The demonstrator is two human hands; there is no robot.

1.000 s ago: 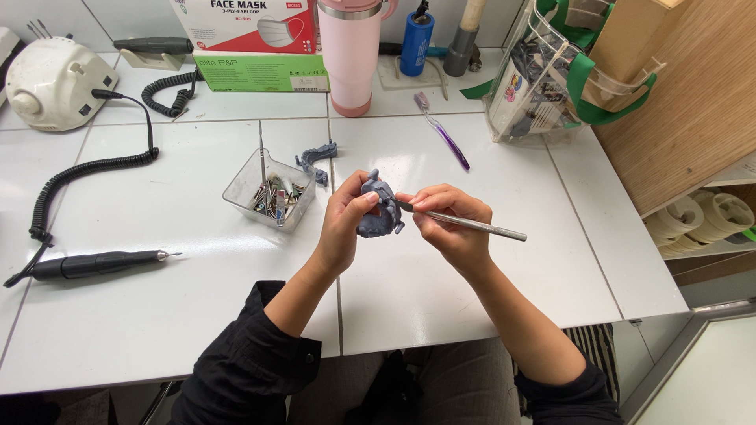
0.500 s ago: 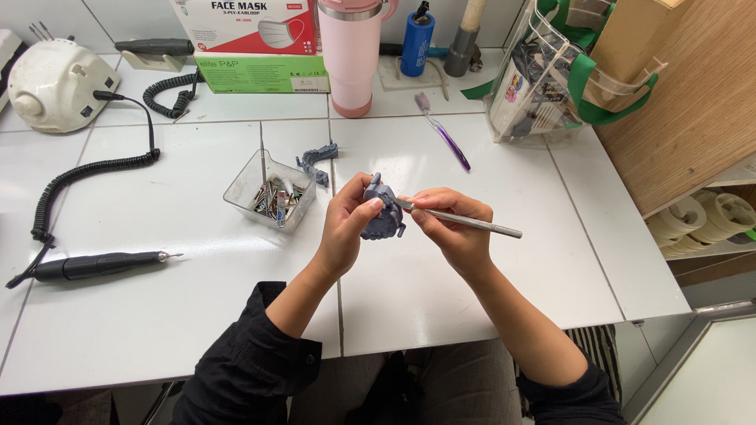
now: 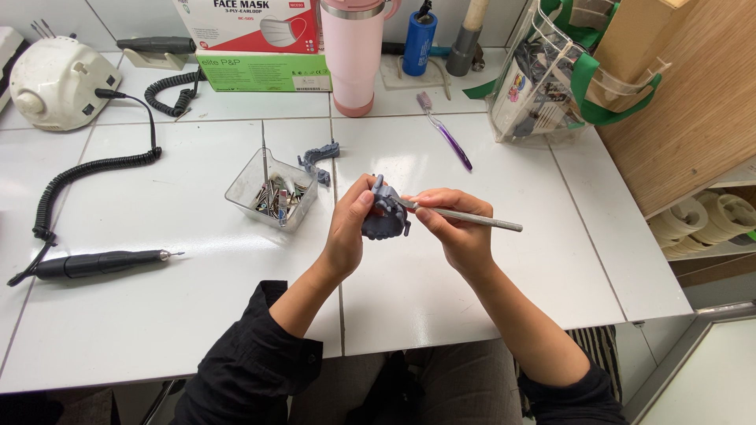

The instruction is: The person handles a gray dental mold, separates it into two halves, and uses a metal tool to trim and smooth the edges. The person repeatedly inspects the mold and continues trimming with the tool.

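My left hand (image 3: 348, 232) grips a small grey-blue dental model (image 3: 386, 219) above the white table (image 3: 197, 315), thumb pressed on its side. My right hand (image 3: 455, 228) holds a thin metal hand tool (image 3: 472, 219) like a pen, its tip touching the top of the model. Both hands meet over the table's middle. A second grey model piece (image 3: 319, 160) lies on the table just behind, beside a clear plastic tray (image 3: 272, 189) holding several metal burs.
A black handpiece (image 3: 94, 264) lies at the left, its coiled cord (image 3: 94, 169) running to a white motor unit (image 3: 59, 83). At the back stand a mask box (image 3: 252, 24), a green box (image 3: 264, 72), a pink tumbler (image 3: 350, 51), a purple toothbrush (image 3: 446, 132) and a clear bag (image 3: 543, 79).
My left hand has turned the model slightly, so it sits more upright; the tool tip stays on it. Both hands remain in the same place.
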